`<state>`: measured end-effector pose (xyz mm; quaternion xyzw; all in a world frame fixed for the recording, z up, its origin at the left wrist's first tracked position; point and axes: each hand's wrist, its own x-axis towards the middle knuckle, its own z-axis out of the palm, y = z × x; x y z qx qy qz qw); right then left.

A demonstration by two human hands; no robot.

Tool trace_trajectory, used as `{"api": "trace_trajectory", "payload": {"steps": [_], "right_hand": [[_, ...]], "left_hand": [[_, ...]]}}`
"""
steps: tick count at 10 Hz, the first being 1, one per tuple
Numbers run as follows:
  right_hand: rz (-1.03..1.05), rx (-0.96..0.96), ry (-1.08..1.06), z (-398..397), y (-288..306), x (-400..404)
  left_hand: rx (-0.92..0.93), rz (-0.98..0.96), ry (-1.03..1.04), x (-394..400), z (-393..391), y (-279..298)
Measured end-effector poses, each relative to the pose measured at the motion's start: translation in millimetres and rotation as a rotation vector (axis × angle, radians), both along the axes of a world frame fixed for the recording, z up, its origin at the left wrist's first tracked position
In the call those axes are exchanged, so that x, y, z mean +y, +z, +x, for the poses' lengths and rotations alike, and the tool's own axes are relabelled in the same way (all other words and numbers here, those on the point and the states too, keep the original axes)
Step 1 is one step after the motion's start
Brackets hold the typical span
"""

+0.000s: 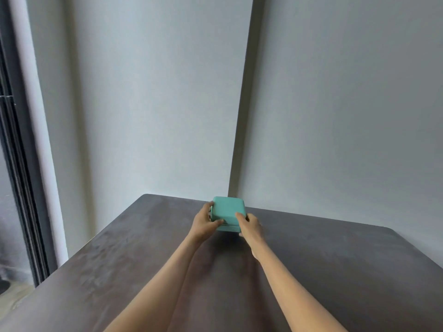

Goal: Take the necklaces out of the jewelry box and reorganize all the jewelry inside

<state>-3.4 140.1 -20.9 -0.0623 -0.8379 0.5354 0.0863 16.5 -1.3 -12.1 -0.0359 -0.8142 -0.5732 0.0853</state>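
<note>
From the head view, a small teal jewelry box [229, 209] sits near the far edge of a dark brown surface [335, 271], close to where two pale walls [347, 104] meet in a corner. The box has rounded corners and its lid is down; a thin seam runs along its lower front, so nothing of what lies inside shows.

Both bare arms reach out from the bottom of the view toward it. The left hand [205, 222] grips the box's left side, with the fingers [210, 205] curled round the far left corner and the thumb [219, 222] laid across the front near the seam. The right hand [250, 225] holds the right front corner, one finger [239, 215] resting up on the top of the lid while the rest wrap down along the right side. Between them the two hands clasp the box on both flanks, and it rests squarely, upright, with its base apparently on the surface, though the hands hide part of the lower edge.

A soft shadow lies on the surface under and in front of the box, between the forearms. At the far left stands a dark window or door frame [21, 188] beside a white strip of wall.
</note>
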Motion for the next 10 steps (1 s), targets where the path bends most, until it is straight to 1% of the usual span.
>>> {"api": "trace_trajectory", "payload": {"steps": [2, 3, 4, 5, 6, 7, 8, 9, 10], "right_hand": [[0.046, -0.048, 0.063, -54.2, -3.2, -12.1], [0.041, -0.02, 0.061, -63.6, -5.3, -13.7], [-0.063, 0.066, 0.021, -65.8, -12.7, -17.8], [-0.057, 0.099, 0.003, -62.2, -16.2, -18.3], [-0.035, 0.125, -0.037, -62.7, -18.9, -17.3], [-0.025, 0.132, -0.051, -62.6, -22.0, -16.6], [-0.039, 0.103, -0.01, -53.4, -14.4, -12.7], [-0.036, 0.098, 0.034, -35.3, -12.6, -4.3], [0.096, 0.087, -0.023, 0.0, -6.1, 16.3]], "left_hand": [[-0.048, -0.011, 0.031, -19.2, -63.8, -13.6], [0.012, -0.059, 0.074, -19.2, -71.2, -16.4], [0.218, -0.216, 0.231, -13.0, -67.9, -19.3], [0.329, -0.372, 0.256, -8.0, -63.6, -23.0], [0.377, -0.562, 0.235, -5.7, -63.0, -26.2], [0.374, -0.621, 0.237, -6.0, -60.6, -28.1], [0.34, -0.756, 0.246, -5.3, -53.9, -23.5], [0.28, -0.875, 0.21, -4.6, -43.4, -22.9], [0.116, -0.853, 0.147, -5.0, -12.9, -13.5]]}}
